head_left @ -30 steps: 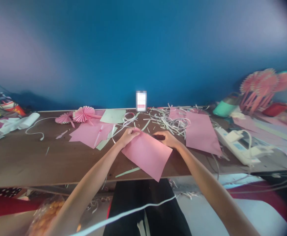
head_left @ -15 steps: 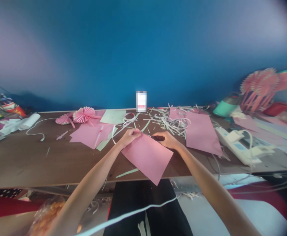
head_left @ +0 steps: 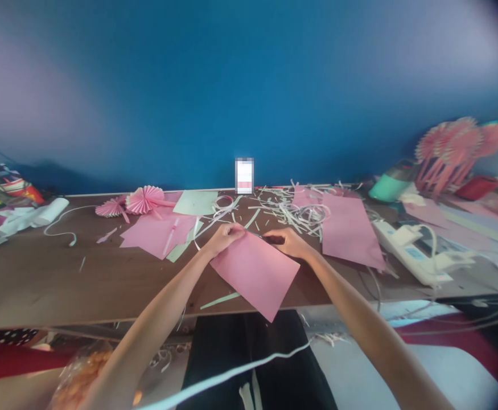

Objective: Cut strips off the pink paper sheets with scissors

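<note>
A pink paper sheet (head_left: 255,272) lies tilted over the front edge of the brown table (head_left: 61,285). My left hand (head_left: 223,237) pinches its far left corner, fingers closed. My right hand (head_left: 289,242) is closed round a dark tool (head_left: 273,240), apparently scissors, whose tip meets the sheet's far edge near my left fingers.
Pink sheets lie to the left (head_left: 157,233) and right (head_left: 349,230), with folded pink fans (head_left: 144,199), a pale green sheet (head_left: 195,202) and many paper strips (head_left: 291,213). A white power strip (head_left: 411,253) and more fans (head_left: 457,148) sit at the right. A phone (head_left: 244,175) leans on the blue wall.
The pink sheet has shifted slightly toward me and down. Both hands stay at its far edge, hardly moved.
</note>
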### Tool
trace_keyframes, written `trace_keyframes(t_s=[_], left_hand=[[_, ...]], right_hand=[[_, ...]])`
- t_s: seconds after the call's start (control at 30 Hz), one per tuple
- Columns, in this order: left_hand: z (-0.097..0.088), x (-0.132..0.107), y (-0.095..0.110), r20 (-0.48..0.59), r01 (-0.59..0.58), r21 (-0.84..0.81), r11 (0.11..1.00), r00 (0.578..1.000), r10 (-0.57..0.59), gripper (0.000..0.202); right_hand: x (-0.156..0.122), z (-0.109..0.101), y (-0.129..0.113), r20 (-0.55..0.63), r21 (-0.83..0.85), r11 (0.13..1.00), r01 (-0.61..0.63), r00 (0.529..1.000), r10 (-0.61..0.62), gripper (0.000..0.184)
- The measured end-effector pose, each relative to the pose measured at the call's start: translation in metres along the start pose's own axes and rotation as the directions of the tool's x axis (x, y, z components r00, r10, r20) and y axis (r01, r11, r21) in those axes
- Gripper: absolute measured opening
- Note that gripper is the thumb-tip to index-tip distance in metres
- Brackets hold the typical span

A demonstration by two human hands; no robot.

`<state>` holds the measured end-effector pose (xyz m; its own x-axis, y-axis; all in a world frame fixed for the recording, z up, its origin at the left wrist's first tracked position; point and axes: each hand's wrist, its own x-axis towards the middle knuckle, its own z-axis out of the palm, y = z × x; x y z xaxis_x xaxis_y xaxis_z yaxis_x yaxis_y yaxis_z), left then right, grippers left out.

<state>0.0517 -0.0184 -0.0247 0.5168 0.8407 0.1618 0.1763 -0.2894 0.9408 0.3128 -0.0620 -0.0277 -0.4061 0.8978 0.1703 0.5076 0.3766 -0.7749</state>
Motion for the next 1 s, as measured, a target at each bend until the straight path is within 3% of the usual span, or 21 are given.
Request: trace_keyframes(t_s=[0.57, 0.87, 1.0], left_hand=[[0.001, -0.001, 0.002, -0.013, 0.003, -0.006, 1.0, 1.0, -0.003, 0.032], [0.001, -0.003, 0.001, -0.019, 0.059, -0.065, 0.996, 0.998, -0.06, 0.035], [0.001, -0.003, 0.001, -0.004, 0.1, -0.17, 0.98, 0.995, -0.102, 0.038]], right_hand=[[0.002, 0.002, 0.005, -0.01, 0.059, 0.998, -0.013, 1.0, 0.014, 0.035], [0.007, 0.001, 0.013, -0.23, -0.045, 0.999, 0.011, 0.973, -0.021, 0.037], [0.011, -0.005, 0.026, -0.397, -0.046, 0.997, -0.064, 0.917, 0.041, 0.041]])
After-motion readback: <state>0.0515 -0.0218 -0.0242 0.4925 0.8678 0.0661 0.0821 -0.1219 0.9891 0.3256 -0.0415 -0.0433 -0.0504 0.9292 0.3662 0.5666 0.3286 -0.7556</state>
